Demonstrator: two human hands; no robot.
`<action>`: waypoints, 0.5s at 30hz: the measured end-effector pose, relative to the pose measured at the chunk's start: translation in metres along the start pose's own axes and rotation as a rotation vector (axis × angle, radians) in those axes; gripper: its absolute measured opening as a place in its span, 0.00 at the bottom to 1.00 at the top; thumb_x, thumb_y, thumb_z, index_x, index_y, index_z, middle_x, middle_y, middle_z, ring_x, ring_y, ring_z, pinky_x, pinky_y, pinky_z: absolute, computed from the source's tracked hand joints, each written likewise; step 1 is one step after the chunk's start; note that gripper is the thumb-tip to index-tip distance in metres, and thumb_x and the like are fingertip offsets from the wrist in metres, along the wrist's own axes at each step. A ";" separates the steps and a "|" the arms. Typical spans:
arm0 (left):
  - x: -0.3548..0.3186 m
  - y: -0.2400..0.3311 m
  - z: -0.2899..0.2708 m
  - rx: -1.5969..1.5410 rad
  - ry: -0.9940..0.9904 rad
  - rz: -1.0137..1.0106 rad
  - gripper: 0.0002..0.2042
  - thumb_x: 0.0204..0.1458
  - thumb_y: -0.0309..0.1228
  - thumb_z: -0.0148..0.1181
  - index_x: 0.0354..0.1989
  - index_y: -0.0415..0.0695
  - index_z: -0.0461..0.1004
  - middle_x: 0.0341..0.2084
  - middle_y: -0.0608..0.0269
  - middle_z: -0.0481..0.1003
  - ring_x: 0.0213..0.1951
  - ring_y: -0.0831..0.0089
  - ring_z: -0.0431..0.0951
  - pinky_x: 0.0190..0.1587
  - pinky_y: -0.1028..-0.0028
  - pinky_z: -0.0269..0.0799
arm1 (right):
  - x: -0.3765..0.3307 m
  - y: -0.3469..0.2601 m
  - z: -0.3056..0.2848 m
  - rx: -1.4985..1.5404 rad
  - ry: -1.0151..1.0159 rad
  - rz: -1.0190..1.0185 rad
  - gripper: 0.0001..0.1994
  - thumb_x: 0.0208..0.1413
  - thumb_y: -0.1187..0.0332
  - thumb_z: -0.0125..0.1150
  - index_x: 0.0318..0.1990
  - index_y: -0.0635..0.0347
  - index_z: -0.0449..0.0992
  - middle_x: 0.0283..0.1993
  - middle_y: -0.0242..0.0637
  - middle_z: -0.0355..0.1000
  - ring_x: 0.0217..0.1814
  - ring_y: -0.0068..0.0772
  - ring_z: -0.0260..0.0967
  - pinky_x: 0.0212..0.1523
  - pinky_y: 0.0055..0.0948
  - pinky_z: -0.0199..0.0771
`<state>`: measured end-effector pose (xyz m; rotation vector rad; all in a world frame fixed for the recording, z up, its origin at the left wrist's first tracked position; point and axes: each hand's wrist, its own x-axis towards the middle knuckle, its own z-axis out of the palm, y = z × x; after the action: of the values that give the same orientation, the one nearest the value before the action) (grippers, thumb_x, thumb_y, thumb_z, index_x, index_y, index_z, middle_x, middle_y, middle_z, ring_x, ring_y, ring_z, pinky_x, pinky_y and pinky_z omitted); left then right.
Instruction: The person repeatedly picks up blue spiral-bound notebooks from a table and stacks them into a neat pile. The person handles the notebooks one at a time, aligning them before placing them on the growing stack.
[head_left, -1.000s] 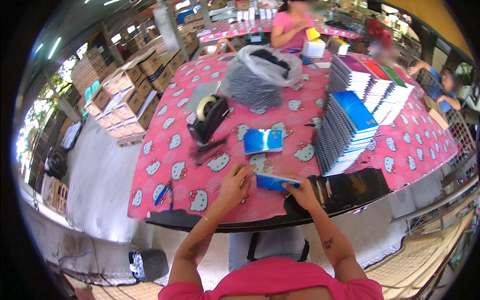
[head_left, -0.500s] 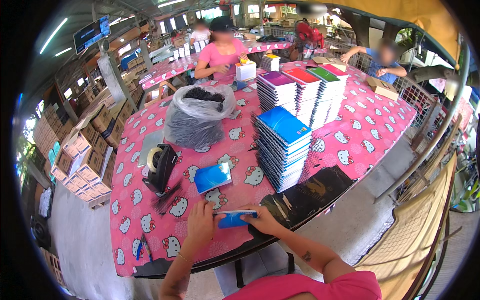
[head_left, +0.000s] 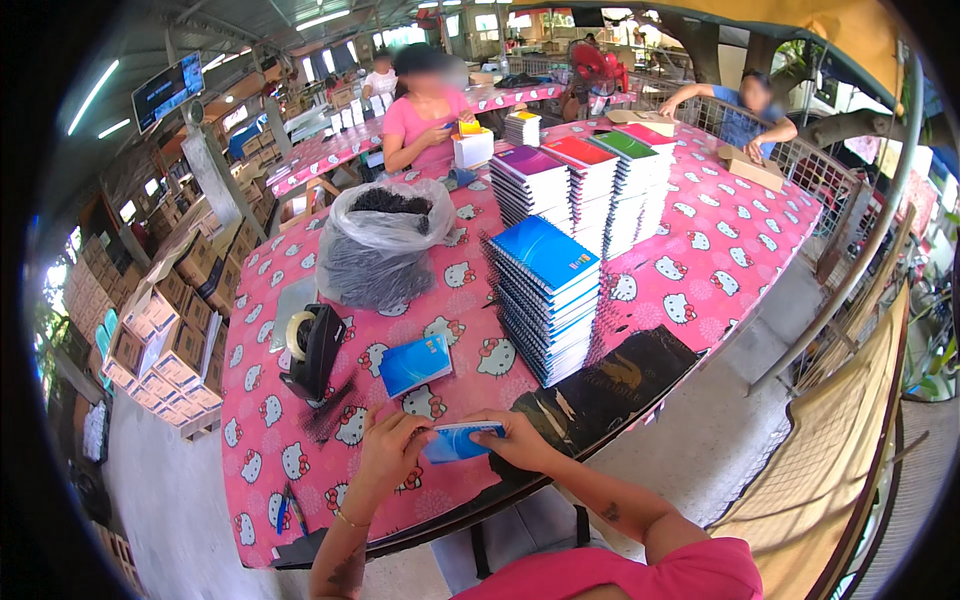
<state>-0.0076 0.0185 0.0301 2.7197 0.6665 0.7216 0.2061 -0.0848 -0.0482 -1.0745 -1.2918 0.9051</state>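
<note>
Far left, stacked cardboard boxes (head_left: 150,340) line the wall; bare concrete floor runs between them and the table's left edge. The pink patterned table (head_left: 700,250) is long, its near edge curving just in front of the seated person. Open floor again at right, up to a wire fence (head_left: 830,470).

On the cloth, left to right: two pens (head_left: 290,508) near the front left corner; one black tape dispenser (head_left: 312,350) with its roll; one clear bag (head_left: 385,255) full of dark stuff behind it; one blue booklet (head_left: 415,364) lying flat and alone; one tall stack of blue spiral notebooks (head_left: 545,300); a black plastic bag (head_left: 610,385) draped over the near edge; behind, a row of taller stacks (head_left: 590,190) with purple, red and green covers. I cannot count them for certain.

Left hand (head_left: 388,450): fingers curled, pinching the left end of a small blue notebook (head_left: 458,441). Right hand (head_left: 520,440): closed on the right end of the same notebook. It is held between both hands just above the cloth, close to the near edge, in front of the lone booklet.

Two other people work at the far side, one in pink, one in blue.
</note>
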 end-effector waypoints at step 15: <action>0.003 -0.003 0.004 -0.112 0.049 0.053 0.11 0.51 0.33 0.69 0.40 0.46 0.79 0.31 0.66 0.79 0.34 0.65 0.78 0.52 0.59 0.64 | -0.002 -0.001 -0.006 -0.049 -0.039 -0.006 0.14 0.60 0.76 0.60 0.53 0.63 0.77 0.47 0.36 0.78 0.48 0.24 0.73 0.52 0.27 0.72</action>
<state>-0.0045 0.0220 0.0273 2.6335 0.5497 0.8154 0.2117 -0.0873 -0.0474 -1.0959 -1.3546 0.8978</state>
